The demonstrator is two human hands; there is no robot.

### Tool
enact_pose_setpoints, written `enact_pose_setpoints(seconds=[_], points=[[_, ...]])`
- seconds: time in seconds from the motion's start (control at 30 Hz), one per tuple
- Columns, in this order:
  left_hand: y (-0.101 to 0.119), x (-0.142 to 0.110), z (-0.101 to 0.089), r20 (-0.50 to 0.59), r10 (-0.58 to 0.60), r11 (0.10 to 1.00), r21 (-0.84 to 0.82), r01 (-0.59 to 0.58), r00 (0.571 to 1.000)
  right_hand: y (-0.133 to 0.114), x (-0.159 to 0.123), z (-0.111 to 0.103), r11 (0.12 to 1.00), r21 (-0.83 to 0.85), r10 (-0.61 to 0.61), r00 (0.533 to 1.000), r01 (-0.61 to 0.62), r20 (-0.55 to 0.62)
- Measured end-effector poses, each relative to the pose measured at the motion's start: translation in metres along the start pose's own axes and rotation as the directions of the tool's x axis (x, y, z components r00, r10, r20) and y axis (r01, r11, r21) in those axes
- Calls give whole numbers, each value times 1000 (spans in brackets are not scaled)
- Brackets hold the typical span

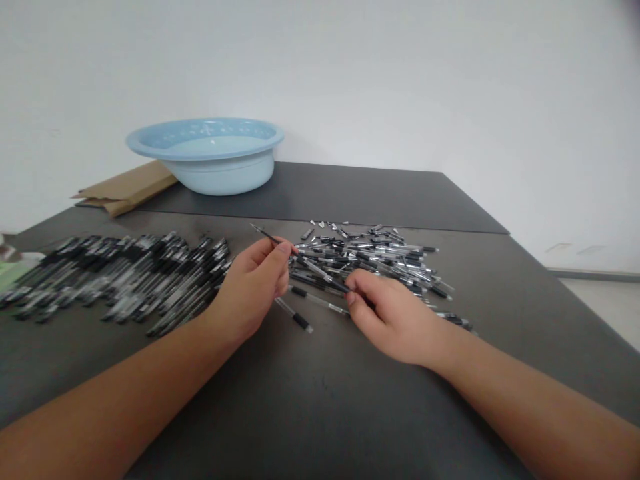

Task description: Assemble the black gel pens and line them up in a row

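My left hand [260, 270] is closed in a pinch on a thin dark pen refill [264, 231], its pointed tip sticking out up and to the left. My right hand [385, 310] grips the dark near end of a clear pen barrel [320, 270], which slants between the two hands in line with the refill. Whether refill and barrel are joined I cannot tell, as the left fingers cover that spot. Below the hands, a loose pen barrel with a black grip [300, 320] lies on the table.
Behind my right hand spreads a loose heap of pen parts [385, 257], with small silvery tips [321, 225] at its far edge. Rows of pens [125, 273] lie to the left. Further back are a light blue basin [225, 175] and a brown paper bag [125, 187] on the dark table [320, 400].
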State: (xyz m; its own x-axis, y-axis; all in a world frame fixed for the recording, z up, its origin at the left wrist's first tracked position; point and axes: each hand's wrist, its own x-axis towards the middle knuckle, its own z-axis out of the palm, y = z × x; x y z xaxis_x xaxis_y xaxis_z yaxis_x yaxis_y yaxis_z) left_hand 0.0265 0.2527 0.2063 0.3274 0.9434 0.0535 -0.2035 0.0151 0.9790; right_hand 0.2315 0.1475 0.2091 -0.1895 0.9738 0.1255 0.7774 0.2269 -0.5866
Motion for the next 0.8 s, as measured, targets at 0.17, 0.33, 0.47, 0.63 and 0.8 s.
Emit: enact_pose_setpoints(seconds=[0.17,0.33,0.47,0.63,0.8], points=[[0,0,0,-23,20,1000,21,-19,1000,1,-1,-1,1000,6,2,1000,-2,-5],[1,-2,1,2,6,1000,-2,-6,1000,1,-1,-1,1000,-1,15,1000,-15,11],[1,-3,1,15,7,1000,7,-7,1000,1,-1,-1,1000,5,8,1000,-8,8],[-1,-4,0,-3,20,1000,18,-20,1000,1,-1,-1,1000,26,9,1000,-9,1],[-1,-2,-1,-35,25,999,22,-24,999,1,-1,0,1000,22,-8,1000,8,1]])
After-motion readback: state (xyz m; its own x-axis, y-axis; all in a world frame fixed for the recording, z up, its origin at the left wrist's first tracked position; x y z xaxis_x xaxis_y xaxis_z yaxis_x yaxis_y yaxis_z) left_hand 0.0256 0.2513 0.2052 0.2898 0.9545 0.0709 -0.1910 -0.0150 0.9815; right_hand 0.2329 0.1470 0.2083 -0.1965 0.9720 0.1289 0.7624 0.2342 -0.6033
